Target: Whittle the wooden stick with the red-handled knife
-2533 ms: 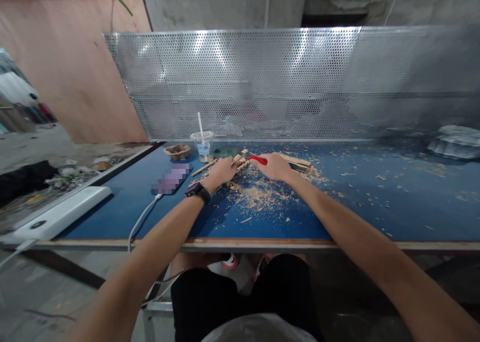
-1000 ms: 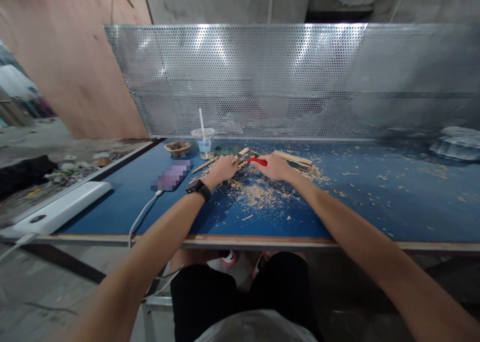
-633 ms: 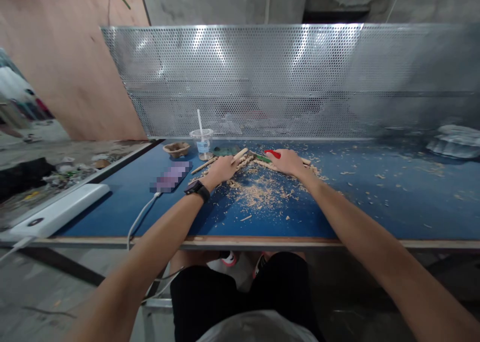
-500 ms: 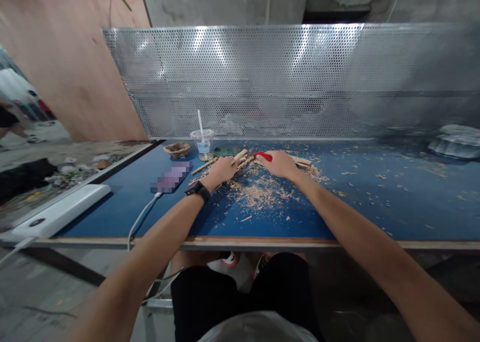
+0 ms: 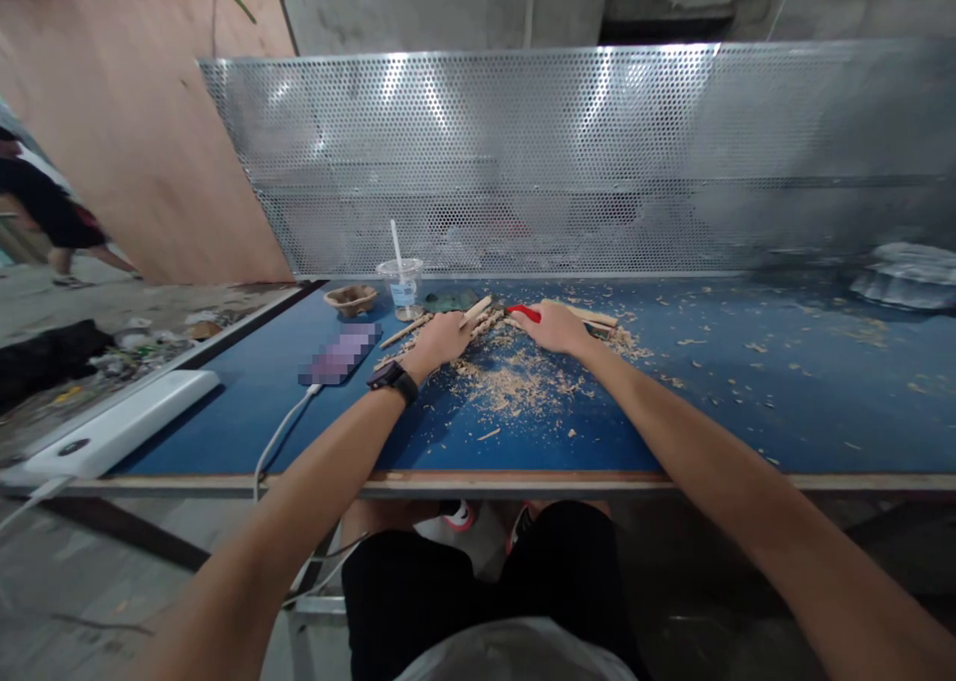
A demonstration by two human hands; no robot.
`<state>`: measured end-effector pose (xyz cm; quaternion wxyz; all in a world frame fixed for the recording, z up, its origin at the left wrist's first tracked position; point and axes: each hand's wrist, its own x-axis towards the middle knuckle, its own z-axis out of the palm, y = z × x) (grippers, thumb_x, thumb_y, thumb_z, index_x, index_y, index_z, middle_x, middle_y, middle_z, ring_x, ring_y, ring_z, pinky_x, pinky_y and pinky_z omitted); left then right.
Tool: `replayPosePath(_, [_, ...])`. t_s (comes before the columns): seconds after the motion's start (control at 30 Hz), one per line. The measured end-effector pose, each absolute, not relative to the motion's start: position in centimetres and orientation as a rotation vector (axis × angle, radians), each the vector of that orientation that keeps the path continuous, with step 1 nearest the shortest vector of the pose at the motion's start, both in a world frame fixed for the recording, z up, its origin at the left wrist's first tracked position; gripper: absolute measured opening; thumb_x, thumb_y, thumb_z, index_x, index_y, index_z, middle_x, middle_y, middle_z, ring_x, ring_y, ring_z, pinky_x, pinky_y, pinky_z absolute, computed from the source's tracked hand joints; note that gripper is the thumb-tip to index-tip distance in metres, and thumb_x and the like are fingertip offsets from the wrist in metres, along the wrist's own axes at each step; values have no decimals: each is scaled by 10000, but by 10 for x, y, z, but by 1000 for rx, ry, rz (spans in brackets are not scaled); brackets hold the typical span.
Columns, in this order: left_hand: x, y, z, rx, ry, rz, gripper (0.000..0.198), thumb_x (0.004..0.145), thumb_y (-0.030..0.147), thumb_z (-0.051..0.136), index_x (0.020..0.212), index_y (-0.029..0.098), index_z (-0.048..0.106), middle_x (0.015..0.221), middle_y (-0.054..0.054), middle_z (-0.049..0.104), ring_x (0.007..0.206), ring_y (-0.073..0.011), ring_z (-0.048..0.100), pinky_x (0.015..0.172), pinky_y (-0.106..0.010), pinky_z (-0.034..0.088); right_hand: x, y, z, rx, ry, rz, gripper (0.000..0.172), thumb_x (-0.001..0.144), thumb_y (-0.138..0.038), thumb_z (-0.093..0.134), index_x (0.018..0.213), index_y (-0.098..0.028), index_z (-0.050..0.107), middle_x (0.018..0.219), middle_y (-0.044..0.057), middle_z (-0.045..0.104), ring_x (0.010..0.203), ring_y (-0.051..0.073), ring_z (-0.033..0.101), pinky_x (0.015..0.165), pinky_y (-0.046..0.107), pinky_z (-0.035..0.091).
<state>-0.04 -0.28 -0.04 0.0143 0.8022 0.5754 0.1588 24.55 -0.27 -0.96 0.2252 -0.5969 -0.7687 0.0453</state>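
Observation:
My left hand (image 5: 442, 339) is closed around a pale wooden stick (image 5: 478, 311), whose far end slants up and to the right. Fingers of my right hand (image 5: 559, 327) wrap a red-handled knife (image 5: 526, 313). Its small dark blade lies close to the stick's end; whether they touch is too small to tell. Wood shavings (image 5: 515, 388) spread beneath and in front of both hands. Another thin stick (image 5: 403, 332) rests left of my left hand, and pale wood strips (image 5: 594, 317) lie beyond my right hand. A dark green item (image 5: 450, 301) sits behind the left hand.
On the blue tabletop (image 5: 717, 402) are a plastic cup with a straw (image 5: 404, 289), a brown pulp tray (image 5: 351, 301), a phone (image 5: 342, 353) on a cable and a white power strip (image 5: 123, 420). A perforated metal panel (image 5: 478, 163) stands behind. A person (image 5: 56, 208) walks at far left.
Both hands keep nearly the same place and grip. The view has shifted slightly, and the walking person at far left shows more fully.

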Motion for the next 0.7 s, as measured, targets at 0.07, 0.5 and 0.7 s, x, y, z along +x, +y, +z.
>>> replayPosePath(0.07, [-1, -2, -1, 2525, 1812, 506, 514, 1090, 486, 347, 966, 148, 714, 892, -171, 737, 727, -229, 639, 647, -326, 386, 258, 4, -12, -1722, -2074, 105, 615, 1022, -706, 388, 975, -194, 725, 800, 141, 685, 652, 247, 580, 593, 360, 347])
replayPosePath(0.5, [-3, 5, -5, 2565, 1841, 453, 417, 1070, 396, 398, 1054, 164, 744, 1018, -179, 752, 944, -260, 704, 803, -334, 477, 207, -33, 1, -1408, -2203, 138, 528, 1030, -644, 412, 883, -229, 703, 766, 91, 693, 626, 207, 541, 578, 343, 314])
replayPosePath(0.7, [-2, 2, -4, 2540, 1798, 469, 430, 1081, 433, 412, 1008, 152, 729, 945, -166, 747, 868, -236, 692, 766, -306, 452, 220, -19, -9, -1550, -2177, 196, 586, 1029, -686, 383, 848, -219, 687, 798, 120, 706, 652, 229, 580, 586, 346, 348])
